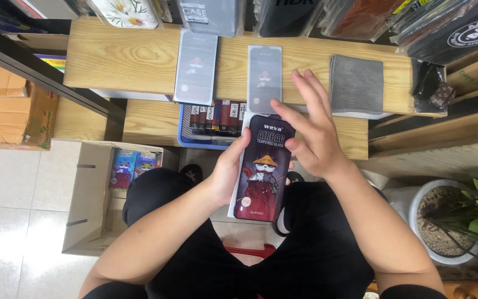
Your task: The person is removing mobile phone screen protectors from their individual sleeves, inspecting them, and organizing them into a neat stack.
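Note:
My left hand (229,169) grips a flat black package (262,169) with a cartoon figure printed on it, holding it upright over my lap by its left edge. A white sheet shows behind its lower left side. My right hand (308,124) hovers at the package's top right corner, fingers spread, with fingertips touching or just over the top edge. On the wooden shelf (123,58) beyond lie a clear glass sheet (264,77) and a similar dark package (196,67).
A grey cloth (356,83) lies on the shelf to the right. A blue tray (212,123) of small boxes sits on the lower shelf. An open cardboard box (92,194) stands on the floor at left, a potted plant (460,218) at right. Phone cases hang above.

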